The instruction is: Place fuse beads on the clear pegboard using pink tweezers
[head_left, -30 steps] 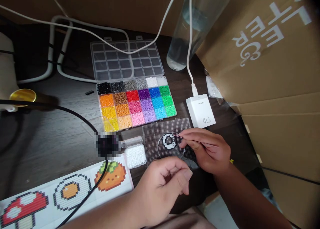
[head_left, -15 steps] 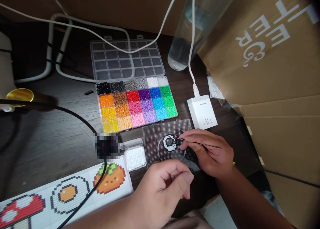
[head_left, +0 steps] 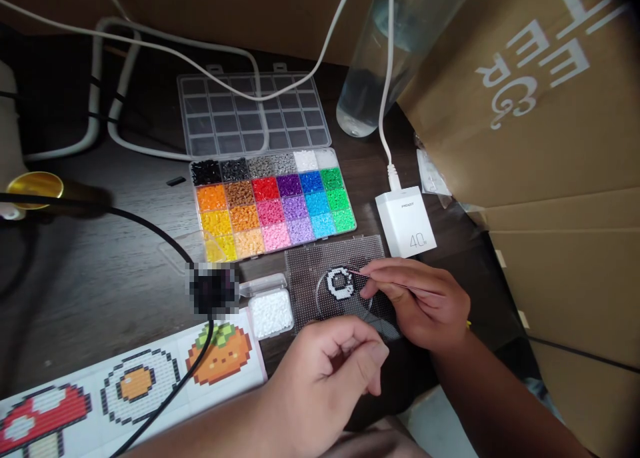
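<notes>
My right hand (head_left: 425,301) pinches a pair of slim pinkish tweezers (head_left: 395,283). Their tips are at the upper right edge of a bead ring (head_left: 340,291) in white and black. That ring lies on a clear pegboard (head_left: 310,261), inside a thin transparent round outline. In front of the board my left hand (head_left: 335,371) is loosely closed, fingers curled and thumb against them, with nothing visible in it. A small clear box of white beads (head_left: 271,313) stands open just left of the board.
Behind the board lies a sorted tray of coloured beads (head_left: 267,215) with its clear lid (head_left: 225,108) open. A white charger box (head_left: 406,221) and a glass container (head_left: 357,105) stand right. A pattern sheet (head_left: 185,405), crossed by a black cable (head_left: 150,228), lies left; cardboard (head_left: 565,145) walls the right.
The tweezers and both hands have hardly moved; the tips stay at the ring's upper right edge. The whole view has shifted very slightly.
</notes>
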{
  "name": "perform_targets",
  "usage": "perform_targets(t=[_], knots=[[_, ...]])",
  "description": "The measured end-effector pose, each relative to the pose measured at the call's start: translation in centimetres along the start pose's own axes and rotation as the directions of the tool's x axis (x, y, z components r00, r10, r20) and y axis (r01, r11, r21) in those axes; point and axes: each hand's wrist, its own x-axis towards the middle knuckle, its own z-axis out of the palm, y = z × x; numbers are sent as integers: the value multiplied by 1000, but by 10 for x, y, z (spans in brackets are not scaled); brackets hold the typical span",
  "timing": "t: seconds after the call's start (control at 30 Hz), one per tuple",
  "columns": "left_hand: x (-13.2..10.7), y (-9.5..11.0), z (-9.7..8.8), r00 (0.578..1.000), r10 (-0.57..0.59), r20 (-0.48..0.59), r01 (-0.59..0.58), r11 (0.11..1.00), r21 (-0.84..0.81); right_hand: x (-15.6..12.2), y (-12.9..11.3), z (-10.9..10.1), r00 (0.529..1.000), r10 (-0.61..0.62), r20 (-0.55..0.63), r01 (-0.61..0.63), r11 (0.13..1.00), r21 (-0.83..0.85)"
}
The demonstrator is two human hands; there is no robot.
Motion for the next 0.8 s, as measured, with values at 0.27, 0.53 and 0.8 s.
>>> perform_targets(t=[0.27, 0.53, 0.8], knots=[[2, -2, -1, 1000, 10, -6, -10, 1000, 6, 0, -1, -1, 999, 25, -23, -26, 1000, -5], [2, -1, 0, 1000, 10, -12, -10, 1000, -3, 2, -6, 0, 995, 28, -97, -27, 1000, 16], [2, -3, 0, 999, 43, -24, -42, 999, 23, 15, -17, 3, 931, -40, -364, 34, 999, -23]])
